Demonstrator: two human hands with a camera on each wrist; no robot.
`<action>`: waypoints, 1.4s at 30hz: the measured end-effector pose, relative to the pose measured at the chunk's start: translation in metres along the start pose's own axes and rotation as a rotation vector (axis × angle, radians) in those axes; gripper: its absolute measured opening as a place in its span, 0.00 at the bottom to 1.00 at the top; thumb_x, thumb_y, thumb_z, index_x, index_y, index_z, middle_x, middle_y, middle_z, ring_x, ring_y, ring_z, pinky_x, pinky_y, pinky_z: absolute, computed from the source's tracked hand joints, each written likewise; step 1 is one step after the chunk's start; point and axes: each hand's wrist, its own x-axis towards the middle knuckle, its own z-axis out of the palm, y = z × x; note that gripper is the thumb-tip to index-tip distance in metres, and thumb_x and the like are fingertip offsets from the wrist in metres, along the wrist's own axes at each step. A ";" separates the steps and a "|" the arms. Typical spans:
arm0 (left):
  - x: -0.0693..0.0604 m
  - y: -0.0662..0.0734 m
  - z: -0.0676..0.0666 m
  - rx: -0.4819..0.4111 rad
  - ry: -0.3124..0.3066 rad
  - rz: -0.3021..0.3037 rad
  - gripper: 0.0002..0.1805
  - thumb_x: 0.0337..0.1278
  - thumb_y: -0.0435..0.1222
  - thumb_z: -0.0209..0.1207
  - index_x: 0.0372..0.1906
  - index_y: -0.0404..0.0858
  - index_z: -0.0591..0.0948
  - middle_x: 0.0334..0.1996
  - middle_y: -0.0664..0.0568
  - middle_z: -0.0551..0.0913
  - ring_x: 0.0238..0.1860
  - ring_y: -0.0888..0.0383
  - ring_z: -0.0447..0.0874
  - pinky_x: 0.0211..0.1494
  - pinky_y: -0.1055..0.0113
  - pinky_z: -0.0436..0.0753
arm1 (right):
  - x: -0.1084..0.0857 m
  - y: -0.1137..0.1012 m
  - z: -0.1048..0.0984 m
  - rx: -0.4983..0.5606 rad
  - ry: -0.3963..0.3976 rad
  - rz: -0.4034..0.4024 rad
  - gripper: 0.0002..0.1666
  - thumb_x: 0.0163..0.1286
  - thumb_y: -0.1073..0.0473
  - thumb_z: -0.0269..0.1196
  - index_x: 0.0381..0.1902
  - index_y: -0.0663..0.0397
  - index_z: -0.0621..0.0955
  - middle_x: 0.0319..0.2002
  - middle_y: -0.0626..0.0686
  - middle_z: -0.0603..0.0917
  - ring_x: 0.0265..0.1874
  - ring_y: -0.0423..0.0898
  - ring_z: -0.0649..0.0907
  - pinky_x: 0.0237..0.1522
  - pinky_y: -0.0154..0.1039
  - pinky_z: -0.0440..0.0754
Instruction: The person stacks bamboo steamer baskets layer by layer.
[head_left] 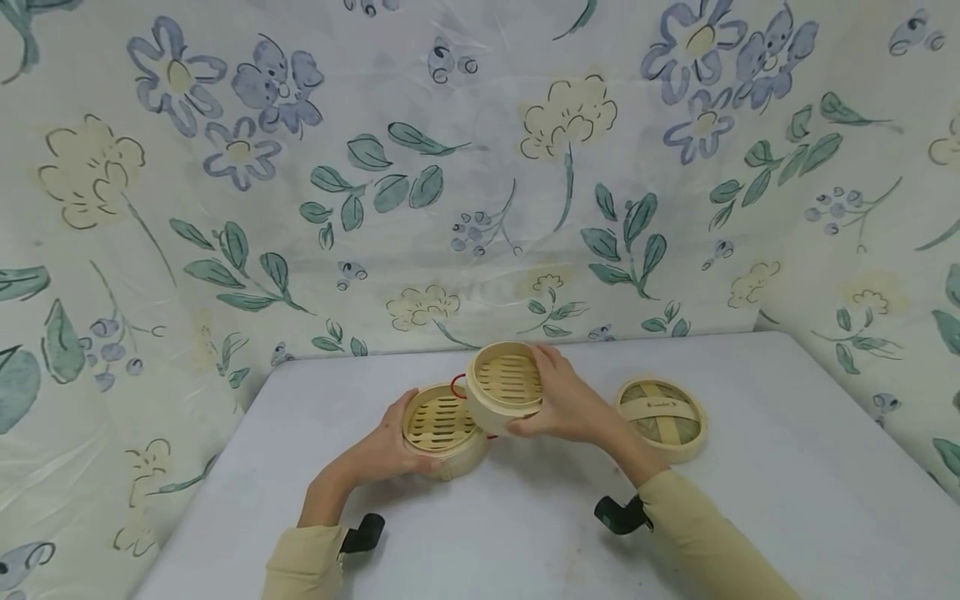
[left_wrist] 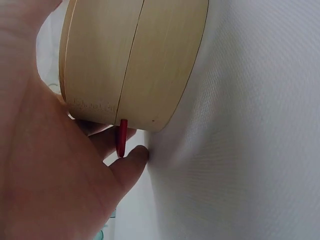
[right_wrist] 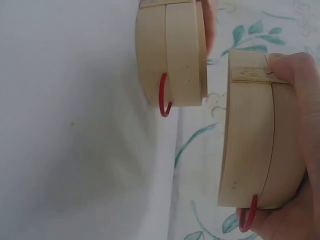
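Toward the left of the table in the head view, a round bamboo steamer basket [head_left: 459, 463] with a slatted floor stands on the white surface. My left hand [head_left: 375, 454] grips it, thumb at the near side and fingers round the far left rim. A second steamer basket [head_left: 487, 408] is held by my right hand [head_left: 566, 398], raised and slightly tilted beside the first one's right rim. The right wrist view shows a gap between the raised basket [right_wrist: 250, 135] and the standing basket [right_wrist: 182, 55]. Each has a red loop handle. Whether their rims touch elsewhere, I cannot tell.
A round woven bamboo lid [head_left: 693, 446] with crossed bands lies on the table to the right, partly behind my right forearm. Floral sheeting [head_left: 480, 192] hangs behind the table [head_left: 525, 533] and at its sides. Dark wrist camera mounts [head_left: 621, 515] stick out from both sleeves.
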 end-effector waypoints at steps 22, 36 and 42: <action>-0.005 -0.006 -0.008 -0.009 -0.034 0.006 0.72 0.37 0.52 0.76 0.77 0.36 0.38 0.73 0.36 0.56 0.73 0.40 0.56 0.72 0.37 0.56 | 0.020 -0.025 0.025 0.028 -0.056 0.015 0.72 0.43 0.36 0.77 0.78 0.52 0.52 0.75 0.59 0.54 0.71 0.57 0.63 0.67 0.57 0.68; -0.002 -0.013 -0.007 -0.076 -0.034 0.067 0.68 0.39 0.48 0.76 0.77 0.39 0.41 0.73 0.38 0.56 0.72 0.42 0.56 0.72 0.43 0.59 | 0.025 -0.042 0.039 0.012 -0.099 -0.003 0.72 0.44 0.36 0.76 0.78 0.52 0.51 0.76 0.62 0.52 0.72 0.60 0.61 0.66 0.58 0.69; -0.003 -0.017 -0.011 -0.089 -0.030 0.061 0.65 0.41 0.48 0.75 0.77 0.38 0.45 0.73 0.39 0.57 0.73 0.43 0.56 0.73 0.43 0.57 | 0.028 -0.047 0.043 -0.008 -0.096 -0.022 0.72 0.44 0.37 0.77 0.78 0.54 0.52 0.75 0.62 0.54 0.71 0.59 0.63 0.65 0.57 0.70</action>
